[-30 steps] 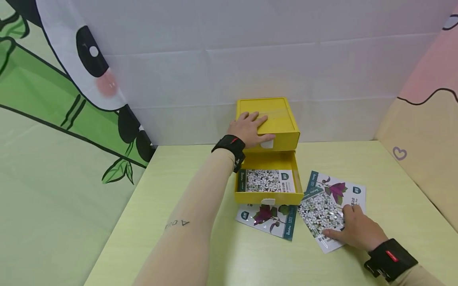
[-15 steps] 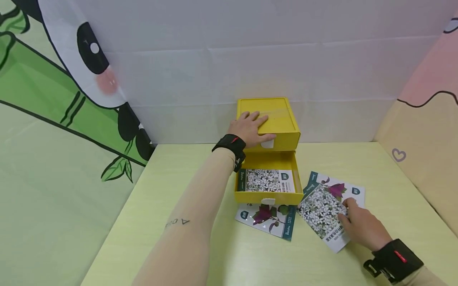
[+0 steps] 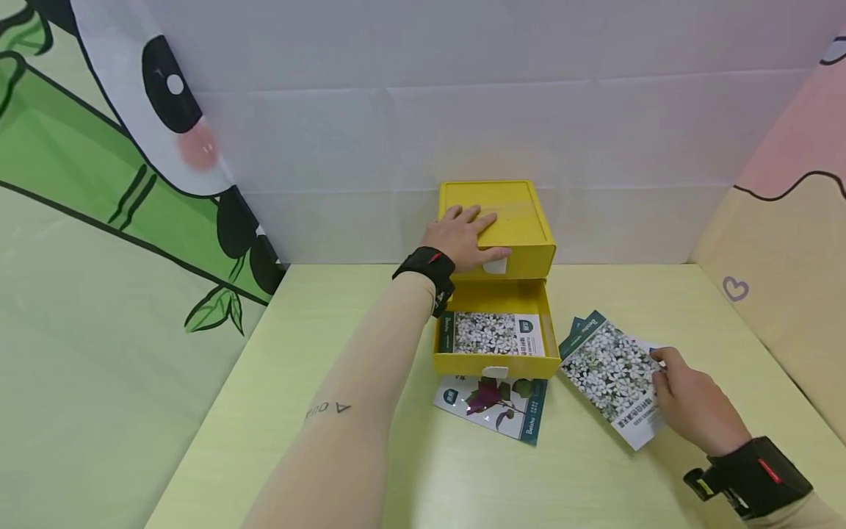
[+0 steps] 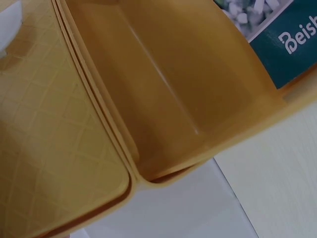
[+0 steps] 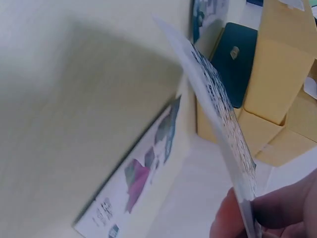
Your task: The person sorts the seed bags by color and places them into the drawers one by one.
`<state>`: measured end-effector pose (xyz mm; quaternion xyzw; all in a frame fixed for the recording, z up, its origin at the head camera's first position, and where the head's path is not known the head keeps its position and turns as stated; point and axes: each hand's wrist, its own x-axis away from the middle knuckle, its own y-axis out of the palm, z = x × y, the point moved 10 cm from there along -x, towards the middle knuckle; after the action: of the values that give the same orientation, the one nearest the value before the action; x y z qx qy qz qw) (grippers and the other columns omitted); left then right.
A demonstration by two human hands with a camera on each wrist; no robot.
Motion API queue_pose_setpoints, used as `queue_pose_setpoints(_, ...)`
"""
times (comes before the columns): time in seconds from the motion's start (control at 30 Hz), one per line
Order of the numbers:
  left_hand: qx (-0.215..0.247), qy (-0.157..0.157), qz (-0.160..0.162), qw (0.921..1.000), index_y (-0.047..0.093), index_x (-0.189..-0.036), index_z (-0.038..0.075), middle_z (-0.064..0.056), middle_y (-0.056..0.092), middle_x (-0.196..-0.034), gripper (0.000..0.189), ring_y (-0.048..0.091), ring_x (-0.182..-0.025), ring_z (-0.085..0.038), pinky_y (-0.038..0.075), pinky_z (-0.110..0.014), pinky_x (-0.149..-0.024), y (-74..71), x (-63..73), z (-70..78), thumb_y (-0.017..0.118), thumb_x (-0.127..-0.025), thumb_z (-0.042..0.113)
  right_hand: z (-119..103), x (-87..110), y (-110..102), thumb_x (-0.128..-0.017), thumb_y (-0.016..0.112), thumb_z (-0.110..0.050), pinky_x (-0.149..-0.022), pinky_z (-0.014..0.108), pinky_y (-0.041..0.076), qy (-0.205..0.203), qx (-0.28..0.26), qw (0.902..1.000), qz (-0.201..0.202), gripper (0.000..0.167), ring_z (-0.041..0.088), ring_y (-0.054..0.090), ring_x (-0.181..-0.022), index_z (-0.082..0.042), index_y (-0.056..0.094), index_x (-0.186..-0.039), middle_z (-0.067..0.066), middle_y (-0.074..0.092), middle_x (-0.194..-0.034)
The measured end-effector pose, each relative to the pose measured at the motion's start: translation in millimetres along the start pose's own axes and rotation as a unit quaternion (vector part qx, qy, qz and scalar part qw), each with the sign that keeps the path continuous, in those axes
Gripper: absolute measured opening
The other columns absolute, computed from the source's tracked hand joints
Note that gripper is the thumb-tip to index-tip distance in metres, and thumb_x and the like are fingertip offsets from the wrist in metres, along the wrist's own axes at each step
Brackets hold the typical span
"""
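My left hand (image 3: 459, 239) rests on top of a yellow drawer box (image 3: 489, 209), fingers spread, thumb along its front edge. Below, the lower drawer (image 3: 496, 366) is pulled out and holds a packet with white flowers (image 3: 496, 334); the left wrist view shows this drawer's inner wall (image 4: 163, 89). My right hand (image 3: 697, 400) pinches another white-flower packet (image 3: 611, 371) by its right edge between thumb and fingers. In the right wrist view that packet (image 5: 223, 119) is seen nearly edge-on, raised off the table and tilted.
A purple-flower packet (image 3: 496, 408) lies in front of the drawer, partly under it. A second purple-flower packet (image 5: 136, 178) lies on the pale table (image 3: 568, 485) beneath the held one. A printed cloth (image 3: 370, 132) hangs right behind the box.
My right hand has gone from lying over the white-flower packet to pinching its edge, and the packet has risen, shifting slightly right. My left hand has stayed on the box.
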<state>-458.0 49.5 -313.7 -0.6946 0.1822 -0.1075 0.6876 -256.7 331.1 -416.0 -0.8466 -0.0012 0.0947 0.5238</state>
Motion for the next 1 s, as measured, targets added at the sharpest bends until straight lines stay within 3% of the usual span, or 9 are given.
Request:
queue_pose_setpoints(0.43,-0.002,0.002,0.002,1.0000,0.020,-0.153,0.039,0.003,0.022,-0.158,0.088,0.019,-0.144,-0.027,0.029,-0.055,-0.108,3.7,-3.6,-1.1,0.032,-0.079,0.085,-4,-5.0,-42,-0.098,0.048,-0.006,-0.042,0.028,0.029,-0.031,0.011,0.9971,0.069,0.027,0.016,0.041,-0.049,0.004,0.045,-0.123,0.005,0.049,-0.065)
queue_pose_setpoints(0.7,-0.002,0.004,0.003,1.0000,0.021,-0.153,0.039,0.003,0.022,-0.158,0.087,0.020,-0.143,-0.027,0.031,-0.055,-0.107,4.0,-2.6,-0.1,0.032,-0.080,0.085,-9,-9.4,-63,-0.097,0.049,-0.006,-0.043,0.029,0.032,-0.037,0.005,0.9949,0.094,0.028,0.016,0.046,-0.053,0.004,0.048,-0.122,0.014,0.060,-0.074)
queue_pose_setpoints(1.0,-0.002,0.002,0.007,1.0000,0.021,-0.153,0.039,0.003,0.023,-0.158,0.087,0.020,-0.143,-0.027,0.032,-0.054,-0.106,5.7,-5.3,-1.9,0.033,-0.079,0.085,-24,-16.4,-81,-0.096,0.051,-0.005,-0.040,0.026,0.031,-0.069,0.022,0.9893,0.126,0.027,0.014,0.044,-0.049,0.006,0.052,-0.120,0.014,0.060,-0.070)
